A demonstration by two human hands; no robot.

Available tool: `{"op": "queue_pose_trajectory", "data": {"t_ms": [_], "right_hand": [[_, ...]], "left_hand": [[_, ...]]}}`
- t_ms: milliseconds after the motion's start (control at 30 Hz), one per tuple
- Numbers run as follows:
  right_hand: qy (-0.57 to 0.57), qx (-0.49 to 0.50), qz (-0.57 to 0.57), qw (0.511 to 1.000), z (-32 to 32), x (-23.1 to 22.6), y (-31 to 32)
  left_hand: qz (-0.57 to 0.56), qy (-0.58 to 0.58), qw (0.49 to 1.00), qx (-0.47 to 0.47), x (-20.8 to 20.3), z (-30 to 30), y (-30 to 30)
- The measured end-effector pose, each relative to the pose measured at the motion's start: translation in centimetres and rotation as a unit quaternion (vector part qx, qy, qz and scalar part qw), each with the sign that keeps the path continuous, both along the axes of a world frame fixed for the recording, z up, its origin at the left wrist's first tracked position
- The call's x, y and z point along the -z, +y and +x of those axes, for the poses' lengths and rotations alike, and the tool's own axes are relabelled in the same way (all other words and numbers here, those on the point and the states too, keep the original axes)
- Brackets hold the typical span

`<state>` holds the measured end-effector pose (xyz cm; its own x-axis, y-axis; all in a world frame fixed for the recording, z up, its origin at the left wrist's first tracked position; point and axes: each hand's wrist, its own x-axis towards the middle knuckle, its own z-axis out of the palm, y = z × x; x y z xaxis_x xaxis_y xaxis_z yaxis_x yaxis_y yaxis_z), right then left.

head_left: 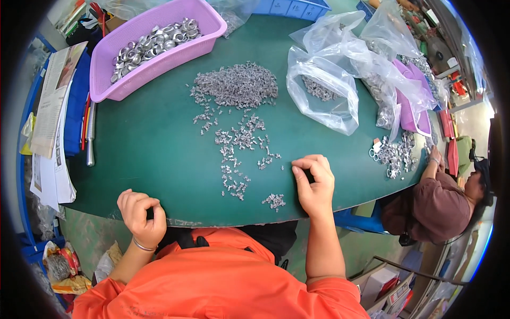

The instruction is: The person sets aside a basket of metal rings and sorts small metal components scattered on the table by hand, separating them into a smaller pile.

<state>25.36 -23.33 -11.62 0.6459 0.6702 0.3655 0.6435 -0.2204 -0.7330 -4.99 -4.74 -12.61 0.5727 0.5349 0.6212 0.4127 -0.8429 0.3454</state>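
left hand in a loose fist, right hand curled beside small grey parts.
i can't tell whether the right thumb and forefinger pinch anything; from there i see loose parts strewn up the green table to a dense pile, between a purple basket of ring-like metal pieces and a clear bag.

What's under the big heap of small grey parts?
The heap of small grey parts lies on the green tabletop, visible around it; the surface directly beneath is hidden.
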Motion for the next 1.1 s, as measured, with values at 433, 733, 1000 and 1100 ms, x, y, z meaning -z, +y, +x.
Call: {"op": "queue_pose_trajectory", "data": {"t_ms": [433,733,1000,1100], "right_hand": [[-0.061,-0.045,-0.077,0.994,-0.4,-0.8,0.0],[-0.103,-0.066,-0.05,0.991,0.0,-0.7,0.4],[0.007,-0.229,-0.006,0.973,0.5,-1.2,-0.1],[-0.075,-0.197,-0.003,0.977,-0.4,-1.2,1.8]], "left_hand": [[-0.035,0.038,0.999,0.007,-0.4,-0.3,-0.3],[-0.037,0.039,0.999,0.007,-0.4,-0.3,-0.1],[-0.066,0.02,0.998,0.004,-0.8,-0.2,-0.4],[-0.062,0.019,0.998,0.01,-0.7,-0.1,-0.4]]}}
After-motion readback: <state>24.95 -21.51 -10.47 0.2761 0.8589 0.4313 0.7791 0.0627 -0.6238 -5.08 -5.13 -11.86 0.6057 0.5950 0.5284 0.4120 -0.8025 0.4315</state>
